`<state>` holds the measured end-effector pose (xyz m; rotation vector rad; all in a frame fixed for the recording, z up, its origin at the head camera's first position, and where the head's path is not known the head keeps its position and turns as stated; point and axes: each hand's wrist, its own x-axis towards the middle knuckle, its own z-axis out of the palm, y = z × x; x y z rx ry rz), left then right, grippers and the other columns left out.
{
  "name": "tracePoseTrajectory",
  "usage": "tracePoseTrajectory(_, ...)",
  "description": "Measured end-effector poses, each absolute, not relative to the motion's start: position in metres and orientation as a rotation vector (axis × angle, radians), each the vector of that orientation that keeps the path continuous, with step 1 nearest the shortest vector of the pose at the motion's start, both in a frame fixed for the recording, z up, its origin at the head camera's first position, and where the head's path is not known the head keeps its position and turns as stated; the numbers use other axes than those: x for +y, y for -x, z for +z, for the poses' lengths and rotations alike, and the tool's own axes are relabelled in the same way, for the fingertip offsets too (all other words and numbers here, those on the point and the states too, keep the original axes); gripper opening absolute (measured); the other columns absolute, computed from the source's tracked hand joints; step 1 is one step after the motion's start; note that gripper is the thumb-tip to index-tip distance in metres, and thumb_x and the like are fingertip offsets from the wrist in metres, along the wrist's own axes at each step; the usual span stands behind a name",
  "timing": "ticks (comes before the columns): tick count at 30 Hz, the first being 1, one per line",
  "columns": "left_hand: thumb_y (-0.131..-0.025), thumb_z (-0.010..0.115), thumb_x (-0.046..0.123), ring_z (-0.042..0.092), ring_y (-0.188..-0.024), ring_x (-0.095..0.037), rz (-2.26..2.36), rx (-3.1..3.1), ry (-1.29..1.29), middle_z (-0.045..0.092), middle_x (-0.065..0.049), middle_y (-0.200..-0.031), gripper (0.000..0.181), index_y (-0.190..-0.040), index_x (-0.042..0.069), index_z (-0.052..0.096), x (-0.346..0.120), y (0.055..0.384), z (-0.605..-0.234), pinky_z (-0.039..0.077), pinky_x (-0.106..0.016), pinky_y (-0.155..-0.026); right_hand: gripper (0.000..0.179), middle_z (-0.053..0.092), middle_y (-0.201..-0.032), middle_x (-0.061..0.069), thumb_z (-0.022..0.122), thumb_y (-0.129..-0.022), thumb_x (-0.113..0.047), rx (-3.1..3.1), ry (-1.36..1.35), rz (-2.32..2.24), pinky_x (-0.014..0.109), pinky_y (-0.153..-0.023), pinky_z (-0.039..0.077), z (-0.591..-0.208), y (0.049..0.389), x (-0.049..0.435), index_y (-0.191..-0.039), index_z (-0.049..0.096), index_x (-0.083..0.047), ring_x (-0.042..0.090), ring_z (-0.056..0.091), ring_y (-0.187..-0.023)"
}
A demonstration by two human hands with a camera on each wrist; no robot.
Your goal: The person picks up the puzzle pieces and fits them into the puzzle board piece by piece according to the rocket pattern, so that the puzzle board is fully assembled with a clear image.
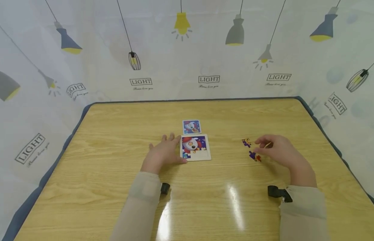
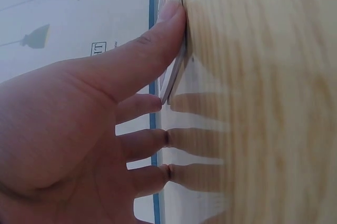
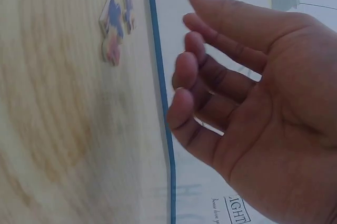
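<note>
A square jigsaw puzzle in a white frame (image 1: 208, 147) lies on the table, showing a white-and-red cartoon character on purple; its lower right part is bare white. My left hand (image 1: 165, 150) rests at the frame's left side with fingers spread. In the left wrist view, the thumb (image 2: 171, 16) touches the frame's near edge. Over to the right, my right hand (image 1: 278, 150) hovers beside loose puzzle pieces, fingers loosely bent and holding nothing. One orange-and-purple piece (image 1: 246, 142) lies farther back; a purple-and-red piece (image 1: 253, 156) lies nearer. The right wrist view shows the pieces (image 3: 111, 18) apart from the fingers.
A small picture card (image 1: 191, 127) with a similar character lies just behind the puzzle frame. The wooden table (image 1: 114, 201) has a dark blue edge at the back and sides. A white cloth (image 1: 162, 43) printed with lamps surrounds it.
</note>
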<state>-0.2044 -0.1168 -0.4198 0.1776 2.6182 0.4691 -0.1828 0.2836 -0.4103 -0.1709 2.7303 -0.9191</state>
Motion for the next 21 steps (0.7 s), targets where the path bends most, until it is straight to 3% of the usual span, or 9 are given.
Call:
tracePoseTrajectory(13, -0.088, 0.083, 0.055, -0.001, -0.168, -0.039, 0.48, 2.611, -0.181, 0.004, -0.008, -0.181, 0.109, -0.172, 0.025, 0.02, -0.118, 0.206, -0.416, 0.0, -0.082, -0.124, 0.049, 0.069, -0.119, 0.017, 0.081, -0.095, -0.032, 2.636, 0.136, -0.896, 0.039, -0.088, 0.055, -0.427, 0.183, 0.288, -0.129, 0.068, 0.0, 0.03, 0.065, -0.108)
tracePoseTrajectory(21, -0.089, 0.082, 0.056, -0.001, -0.168, -0.039, 0.466, 2.605, -0.191, 0.003, -0.008, -0.181, 0.109, -0.172, 0.025, 0.02, -0.118, 0.206, -0.417, 0.0, -0.082, -0.124, 0.034, 0.072, -0.112, 0.015, 0.08, -0.095, -0.021, 2.623, 0.19, -0.889, 0.04, -0.087, 0.056, -0.424, 0.18, 0.279, -0.121, 0.071, 0.0, 0.026, 0.067, -0.102)
